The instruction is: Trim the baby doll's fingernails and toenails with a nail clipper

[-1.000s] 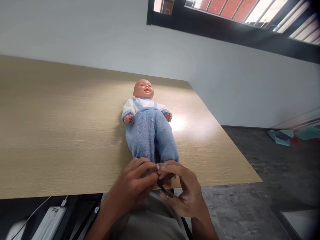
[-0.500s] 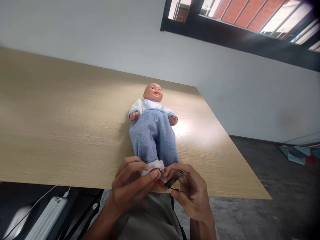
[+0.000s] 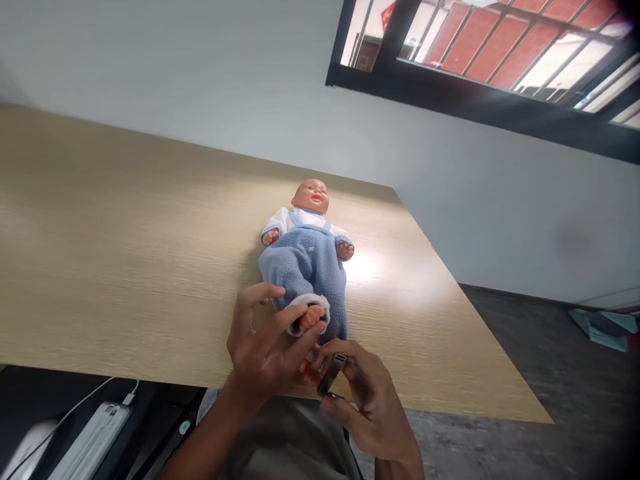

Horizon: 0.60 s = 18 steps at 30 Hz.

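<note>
A baby doll [image 3: 305,260] in a white top and fuzzy blue overalls lies on its back, feet towards me. My left hand [image 3: 265,340] grips its raised foot [image 3: 311,318] between thumb and finger, at the white trouser cuff [image 3: 323,303]; the other fingers are spread over the blue leg. In my right hand [image 3: 373,397] is a metal nail clipper [image 3: 331,375], with the thumb below and fingers above it. The clipper is close to the doll's lower foot [image 3: 311,372], which my hands partly hide. Whether it touches the toes I cannot tell.
The doll lies near the front edge of a light wooden table [image 3: 150,267]. A white power strip [image 3: 93,440] with a cable sits lower left on a dark surface. Behind the table are a pale wall [image 3: 200,73] and a barred window [image 3: 480,47].
My left hand has lifted one doll foot and its bare toes now show out of the cuff. The nail clipper has tilted more upright and moved slightly left. The view has shifted a little.
</note>
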Tool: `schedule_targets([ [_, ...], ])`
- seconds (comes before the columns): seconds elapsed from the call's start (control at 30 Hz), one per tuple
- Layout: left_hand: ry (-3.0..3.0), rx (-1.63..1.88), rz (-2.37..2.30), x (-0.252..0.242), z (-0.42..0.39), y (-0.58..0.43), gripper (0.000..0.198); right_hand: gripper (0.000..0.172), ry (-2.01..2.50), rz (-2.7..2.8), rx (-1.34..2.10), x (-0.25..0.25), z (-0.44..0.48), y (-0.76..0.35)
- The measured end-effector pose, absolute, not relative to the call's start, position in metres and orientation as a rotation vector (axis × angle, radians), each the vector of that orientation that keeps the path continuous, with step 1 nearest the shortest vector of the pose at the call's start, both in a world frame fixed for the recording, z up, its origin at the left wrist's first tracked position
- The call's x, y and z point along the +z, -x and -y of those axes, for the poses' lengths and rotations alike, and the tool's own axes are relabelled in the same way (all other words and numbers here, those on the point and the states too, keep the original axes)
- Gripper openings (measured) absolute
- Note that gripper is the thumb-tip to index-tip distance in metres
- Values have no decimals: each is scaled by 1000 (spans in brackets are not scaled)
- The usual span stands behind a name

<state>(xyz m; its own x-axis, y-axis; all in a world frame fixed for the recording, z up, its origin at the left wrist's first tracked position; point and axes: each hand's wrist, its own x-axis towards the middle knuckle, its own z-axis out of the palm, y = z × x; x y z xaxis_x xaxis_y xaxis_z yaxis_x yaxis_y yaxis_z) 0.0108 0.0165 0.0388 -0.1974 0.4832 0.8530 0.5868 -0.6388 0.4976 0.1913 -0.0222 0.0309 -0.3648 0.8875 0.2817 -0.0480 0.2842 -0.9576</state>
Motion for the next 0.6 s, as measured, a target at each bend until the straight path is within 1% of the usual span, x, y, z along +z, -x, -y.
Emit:
schedule_targets([
  [0.1, 2084, -1941, 1256, 31, -15, -8, 17, 37, 769, 1625, 1241, 32, 21, -194],
  [0.23, 2262, -1705, 1344, 25, -15, -6, 26, 39, 752, 1603, 1259, 29, 20, -197],
  [0.33, 2364, -1613, 1390, 26, -15, -5, 31, 40, 731, 1593, 1274, 27, 20, -197],
  [0.43, 2431, -1621, 1418, 25, -13, -6, 33, 39, 740, 1594, 1267, 27, 20, -196],
  [0.6, 2392, -1794, 1323, 19, -8, -13, 35, 39, 770, 1664, 1172, 34, 22, -199],
])
